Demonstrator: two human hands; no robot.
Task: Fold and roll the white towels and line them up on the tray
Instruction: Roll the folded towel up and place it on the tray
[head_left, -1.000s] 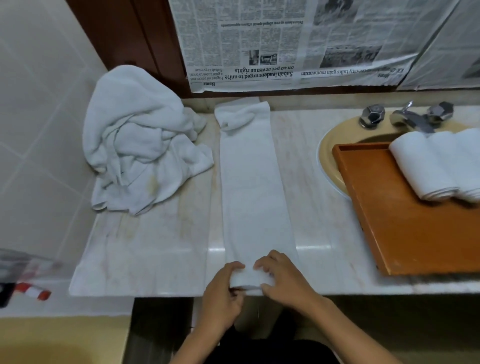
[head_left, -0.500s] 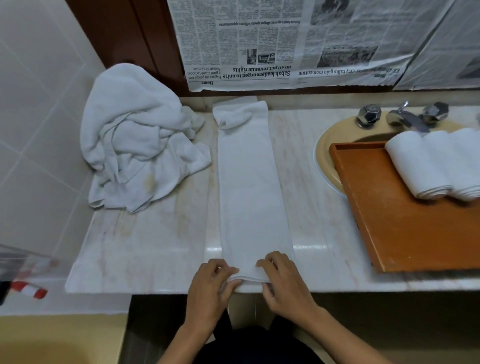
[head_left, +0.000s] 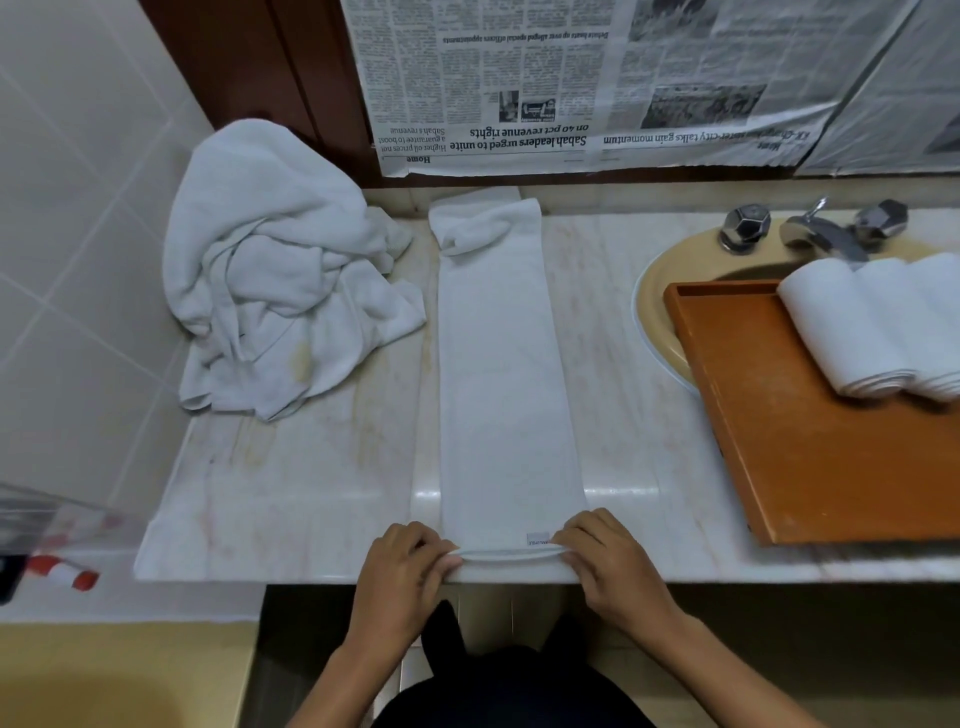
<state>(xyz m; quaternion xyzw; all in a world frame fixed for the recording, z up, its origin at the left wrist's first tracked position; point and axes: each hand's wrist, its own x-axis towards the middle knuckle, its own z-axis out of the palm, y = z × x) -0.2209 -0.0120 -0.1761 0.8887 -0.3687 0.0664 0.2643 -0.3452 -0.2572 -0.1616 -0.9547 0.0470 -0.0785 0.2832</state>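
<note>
A pale marble surface (head_left: 322, 483) spans the middle of the frame, faintly stained at lower left. A long folded towel (head_left: 506, 374) lies flat down its centre, from the back edge to the near rim, its far end rumpled. A heap of loose white towels (head_left: 280, 280) sits at upper left, just beside it. At right an orange tray (head_left: 831, 467) rests partly over a yellow basin (head_left: 657, 296).

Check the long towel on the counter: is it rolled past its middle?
No: the long towel lies flat almost full length, and the left hand and right hand pinch only its near edge.
</note>
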